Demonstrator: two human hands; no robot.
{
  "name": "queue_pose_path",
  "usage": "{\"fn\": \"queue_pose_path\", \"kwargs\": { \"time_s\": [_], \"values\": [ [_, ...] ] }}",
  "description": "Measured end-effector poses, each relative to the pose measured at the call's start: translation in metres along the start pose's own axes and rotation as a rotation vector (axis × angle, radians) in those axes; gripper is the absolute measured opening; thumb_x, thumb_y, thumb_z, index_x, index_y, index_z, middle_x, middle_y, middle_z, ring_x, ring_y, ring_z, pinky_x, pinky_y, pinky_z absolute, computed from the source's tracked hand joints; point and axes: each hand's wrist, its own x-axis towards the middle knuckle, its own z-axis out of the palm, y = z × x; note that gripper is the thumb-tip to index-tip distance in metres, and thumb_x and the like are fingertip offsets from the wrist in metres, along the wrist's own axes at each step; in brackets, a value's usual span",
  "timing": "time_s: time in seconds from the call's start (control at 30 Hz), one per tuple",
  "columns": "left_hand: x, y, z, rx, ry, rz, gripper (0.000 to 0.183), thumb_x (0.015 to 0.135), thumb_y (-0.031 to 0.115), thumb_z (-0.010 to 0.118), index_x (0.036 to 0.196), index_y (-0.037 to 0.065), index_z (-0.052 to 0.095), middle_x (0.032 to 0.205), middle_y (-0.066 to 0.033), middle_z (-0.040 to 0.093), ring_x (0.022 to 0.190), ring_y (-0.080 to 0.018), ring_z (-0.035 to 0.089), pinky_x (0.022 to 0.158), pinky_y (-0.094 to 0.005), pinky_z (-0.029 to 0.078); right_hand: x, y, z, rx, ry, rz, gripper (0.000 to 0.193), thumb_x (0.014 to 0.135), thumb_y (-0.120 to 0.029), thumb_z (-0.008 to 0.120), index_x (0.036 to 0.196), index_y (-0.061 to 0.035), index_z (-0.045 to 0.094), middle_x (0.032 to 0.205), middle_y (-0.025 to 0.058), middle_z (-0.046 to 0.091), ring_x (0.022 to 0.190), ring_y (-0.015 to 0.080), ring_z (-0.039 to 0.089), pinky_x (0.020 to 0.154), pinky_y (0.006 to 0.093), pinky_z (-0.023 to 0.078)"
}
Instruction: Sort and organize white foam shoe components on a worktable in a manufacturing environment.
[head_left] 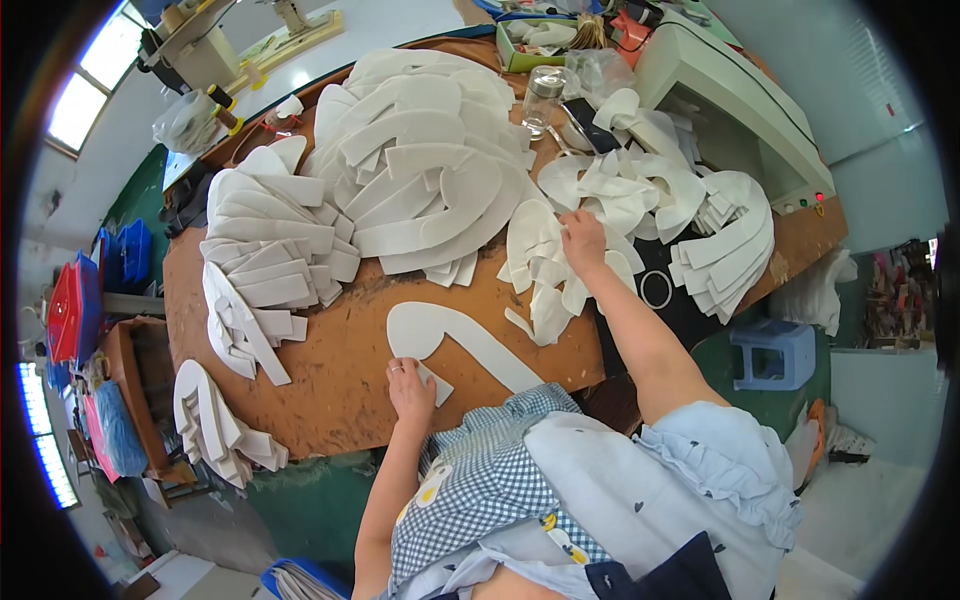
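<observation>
White foam cut-outs cover the brown worktable (330, 390) — stacks far and left. My left hand (411, 388) presses flat on a curved foam piece (455, 335) at the near edge; my right hand (583, 238) pinches a small piece (545, 255) from the right-hand heap. Sorting step, I judge — next calls for lifting one piece free.

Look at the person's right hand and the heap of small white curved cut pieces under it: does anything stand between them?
Nothing visible does. The right hand already rests on the heap of small white curved cut pieces, fingers touching the top ones. The left hand presses a large white hook-shaped cut piece on the brown worktable.
</observation>
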Motion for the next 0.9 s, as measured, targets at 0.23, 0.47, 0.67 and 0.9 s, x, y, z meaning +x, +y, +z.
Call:
{"fn": "queue_pose_path", "kwargs": {
  "time_s": [0.23,0.47,0.67,0.9],
  "values": [
    [-0.016,-0.011,0.003,-0.023,0.063,0.049,0.040,0.068,0.004,0.068,0.106,0.002,0.055,0.115,-0.0166,0.050,0.107,-0.0351,0.049,0.087,-0.0408,0.046,0.007,-0.052,-0.052,0.536,-0.056,0.140,0.013,0.077,-0.007,0.063,0.086,-0.0028,0.055,0.078,0.0136,0.063,0.075,0.0298,0.063,0.069,0.0367,0.050],
    [-0.001,0.014,-0.033,-0.627,-0.070,-0.193,0.066,0.078,0.024,0.075,0.131,0.004,0.042,0.130,-0.0164,0.047,0.123,-0.0317,0.045,0.099,-0.0405,0.042,-0.018,-0.143,-0.096,0.952,-0.482,0.027,0.010,0.085,-0.004,0.061,0.090,-0.0008,0.053,0.078,0.0011,0.060,0.071,0.0066,0.054,0.067,0.0233,0.046],
    [0.008,-0.008,-0.026,-1.199,-0.219,-0.311,0.049,0.085,0.019,0.070,0.124,-0.002,0.048,0.117,-0.0115,0.057,0.106,-0.0180,0.056,0.085,-0.0311,0.048,-0.057,-0.186,-0.041,1.004,-0.793,0.209,0.014,0.085,-0.012,0.064,0.089,-0.0016,0.056,0.073,0.0036,0.062,0.067,0.0093,0.055,0.063,0.0267,0.046],
    [0.000,-0.027,-0.002,-1.220,-0.096,-0.672,0.024,0.088,0.017,0.066,0.098,-0.003,0.060,0.083,-0.0040,0.065,0.072,-0.0097,0.060,0.064,-0.0231,0.048,-0.075,-0.193,0.038,0.875,-0.737,0.187,0.015,0.087,-0.014,0.063,0.088,-0.0015,0.056,0.068,0.0032,0.061,0.062,0.0078,0.052,0.057,0.0269,0.043]
  ]
}}
